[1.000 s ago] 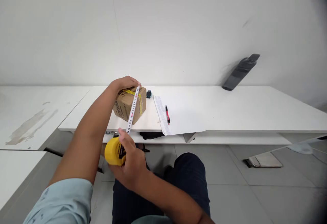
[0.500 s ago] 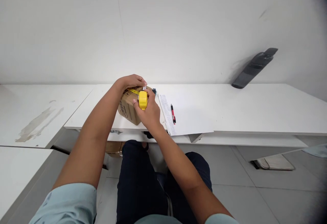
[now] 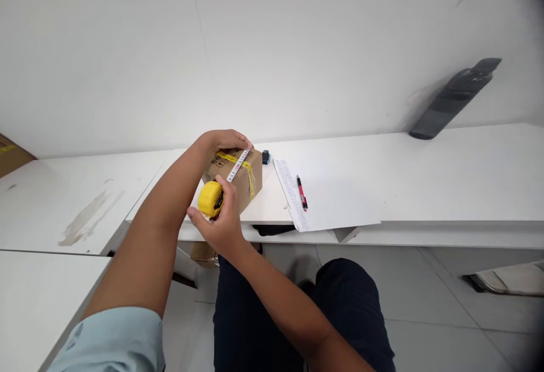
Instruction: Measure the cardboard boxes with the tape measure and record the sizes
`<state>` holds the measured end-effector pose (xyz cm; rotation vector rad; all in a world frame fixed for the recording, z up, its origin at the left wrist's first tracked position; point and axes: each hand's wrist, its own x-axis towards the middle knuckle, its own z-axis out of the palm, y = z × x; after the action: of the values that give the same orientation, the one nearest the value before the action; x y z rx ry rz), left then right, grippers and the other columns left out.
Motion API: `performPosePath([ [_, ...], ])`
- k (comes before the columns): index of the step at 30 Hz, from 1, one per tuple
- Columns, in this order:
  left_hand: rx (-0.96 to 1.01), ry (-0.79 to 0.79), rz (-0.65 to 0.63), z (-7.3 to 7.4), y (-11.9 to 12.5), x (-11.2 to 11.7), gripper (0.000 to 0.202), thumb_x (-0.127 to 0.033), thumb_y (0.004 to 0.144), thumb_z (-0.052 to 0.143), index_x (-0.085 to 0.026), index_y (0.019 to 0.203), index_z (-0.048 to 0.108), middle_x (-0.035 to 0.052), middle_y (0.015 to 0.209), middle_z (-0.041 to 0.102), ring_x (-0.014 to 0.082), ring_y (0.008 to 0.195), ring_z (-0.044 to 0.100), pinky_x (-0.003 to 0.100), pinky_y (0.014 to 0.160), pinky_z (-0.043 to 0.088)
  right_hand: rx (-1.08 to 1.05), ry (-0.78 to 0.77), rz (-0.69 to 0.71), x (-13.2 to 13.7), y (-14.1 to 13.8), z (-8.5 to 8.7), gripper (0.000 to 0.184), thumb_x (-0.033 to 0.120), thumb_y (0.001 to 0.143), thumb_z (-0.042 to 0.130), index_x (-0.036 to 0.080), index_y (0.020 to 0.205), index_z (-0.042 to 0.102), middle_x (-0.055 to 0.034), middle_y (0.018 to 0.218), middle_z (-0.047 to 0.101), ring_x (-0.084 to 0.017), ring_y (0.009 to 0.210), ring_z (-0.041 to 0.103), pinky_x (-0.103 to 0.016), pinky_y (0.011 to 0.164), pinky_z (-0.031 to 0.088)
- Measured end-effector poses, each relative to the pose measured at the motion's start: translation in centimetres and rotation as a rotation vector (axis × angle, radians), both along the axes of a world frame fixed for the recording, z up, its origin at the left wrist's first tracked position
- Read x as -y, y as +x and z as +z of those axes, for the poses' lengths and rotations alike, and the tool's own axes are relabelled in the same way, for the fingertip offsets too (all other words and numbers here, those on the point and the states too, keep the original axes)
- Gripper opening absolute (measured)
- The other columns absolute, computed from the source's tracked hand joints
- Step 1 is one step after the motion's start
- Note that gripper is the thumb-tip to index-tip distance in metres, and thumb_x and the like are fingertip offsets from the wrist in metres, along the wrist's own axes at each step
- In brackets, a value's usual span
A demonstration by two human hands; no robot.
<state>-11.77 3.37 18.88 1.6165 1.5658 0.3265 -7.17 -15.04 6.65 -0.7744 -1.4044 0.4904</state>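
A small cardboard box point(image 3: 249, 182) bound with yellow tape sits near the front edge of a white table point(image 3: 425, 174). My left hand point(image 3: 223, 139) curls over the box's far top edge and pins the end of a white measuring tape blade point(image 3: 238, 165) there. My right hand point(image 3: 221, 225) grips the yellow tape measure case point(image 3: 210, 199) at the box's near left corner. The blade runs diagonally across the box top between the two hands.
A sheet of paper point(image 3: 335, 191) with writing lies right of the box, a red pen point(image 3: 301, 192) on it. A small dark object point(image 3: 266, 157) sits behind the box. A dark grey tool point(image 3: 454, 100) leans on the wall. White tables point(image 3: 55, 213) stand left.
One second ago the tape was pulled long, past the table edge. Half a second ago the case was up on the box. Now my right hand has drawn it back down-left across the top.
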Motion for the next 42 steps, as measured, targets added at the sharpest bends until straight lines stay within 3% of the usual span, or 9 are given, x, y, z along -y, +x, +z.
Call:
performPosePath([
  [3, -0.079, -0.139, -0.172, 0.3, 0.0, -0.9, 0.037, -0.043, 0.057, 0.083, -0.026, 0.090, 0.078, 0.0092, 0.091, 0.077, 0.0273, 0.074, 0.069, 0.038, 0.068, 0.053, 0.013, 0.057, 0.007, -0.4, -1.3, -0.9, 0.076, 0.047, 0.085, 0.066, 0.021, 0.148, 0.031, -0.0177, 0.137, 0.052, -0.029, 0.131, 0.050, -0.045, 0.104, 0.050],
  [8, -0.068, -0.124, -0.206, 0.4, 0.0, -2.1, 0.025, -0.033, 0.065, 0.079, -0.023, 0.088, 0.078, 0.0097, 0.092, 0.076, 0.0268, 0.078, 0.069, 0.037, 0.071, 0.053, 0.131, 0.040, -0.051, -2.1, -2.7, -1.0, 0.075, 0.051, 0.090, 0.061, 0.017, 0.149, 0.031, -0.0197, 0.143, 0.050, -0.029, 0.133, 0.050, -0.040, 0.093, 0.057],
  [14, -0.030, -0.230, -0.166, 0.8, 0.3, -2.7, 0.024, -0.025, 0.065, 0.076, -0.020, 0.089, 0.079, 0.0118, 0.091, 0.076, 0.0300, 0.083, 0.071, 0.040, 0.074, 0.054, 0.563, -0.020, -0.079, -3.8, -3.1, -1.6, 0.046, 0.034, 0.090, 0.065, 0.029, 0.135, 0.055, -0.0115, 0.153, 0.045, -0.026, 0.095, 0.071, -0.033, 0.066, 0.061],
  [17, -0.010, -0.211, -0.076, 0.7, 0.2, -2.6, 0.022, -0.026, 0.064, 0.078, -0.019, 0.085, 0.079, 0.0127, 0.083, 0.076, 0.0316, 0.080, 0.071, 0.042, 0.072, 0.054, 0.556, -0.019, -0.072, -3.7, -3.4, -1.7, 0.049, 0.039, 0.089, 0.066, 0.027, 0.135, 0.055, -0.0117, 0.148, 0.050, -0.027, 0.098, 0.070, -0.034, 0.067, 0.061],
  [23, -0.074, -0.189, -0.197, 0.3, -0.2, -2.8, 0.025, -0.037, 0.060, 0.082, -0.020, 0.078, 0.078, 0.0133, 0.085, 0.076, 0.0292, 0.075, 0.069, 0.040, 0.069, 0.052, 0.498, -0.003, -0.083, -3.8, -3.2, -1.3, 0.052, 0.043, 0.090, 0.065, 0.023, 0.136, 0.053, -0.0155, 0.147, 0.050, -0.028, 0.109, 0.066, -0.035, 0.077, 0.061],
  [26, -0.058, -0.164, -0.130, 0.4, -0.1, -2.5, 0.028, -0.038, 0.057, 0.083, -0.020, 0.078, 0.077, 0.0128, 0.078, 0.075, 0.0304, 0.072, 0.068, 0.042, 0.068, 0.052, 0.499, 0.009, -0.079, -3.8, -2.7, -1.5, 0.052, 0.042, 0.090, 0.065, 0.020, 0.135, 0.053, -0.0171, 0.145, 0.050, -0.028, 0.113, 0.065, -0.034, 0.079, 0.060],
  [34, 0.036, 0.099, -0.083, 1.8, -1.0, -0.5, 0.032, -0.045, 0.056, 0.083, -0.020, 0.064, 0.066, 0.0092, 0.071, 0.069, 0.0255, 0.075, 0.065, 0.040, 0.074, 0.052, 0.035, 0.461, 0.164, 0.7, 3.8, -3.4, 0.085, 0.050, 0.078, 0.074, 0.025, 0.148, 0.033, -0.0154, 0.123, 0.064, -0.029, 0.114, 0.065, -0.041, 0.090, 0.058],
  [39, 0.176, 0.388, 0.020, 5.5, -3.1, 3.0, 0.030, -0.046, 0.060, 0.081, -0.020, 0.067, 0.069, 0.0085, 0.083, 0.068, 0.0248, 0.088, 0.063, 0.038, 0.084, 0.051, -0.392, 0.163, 0.352, 6.4, 10.8, -4.2, 0.065, 0.066, 0.087, 0.050, 0.034, 0.142, 0.037, -0.0136, 0.119, 0.063, -0.026, 0.079, 0.070, -0.041, 0.063, 0.059],
  [42, 0.222, 0.359, -0.045, 4.9, -3.1, 8.8, 0.028, -0.047, 0.068, 0.074, -0.022, 0.059, 0.066, 0.0096, 0.072, 0.065, 0.0265, 0.077, 0.063, 0.040, 0.077, 0.053, -0.629, -0.065, 0.347, 8.9, 15.3, -4.3, 0.059, 0.072, 0.090, 0.030, 0.035, 0.133, 0.047, -0.0109, 0.106, 0.065, -0.019, 0.053, 0.058, -0.035, 0.045, 0.049],
])
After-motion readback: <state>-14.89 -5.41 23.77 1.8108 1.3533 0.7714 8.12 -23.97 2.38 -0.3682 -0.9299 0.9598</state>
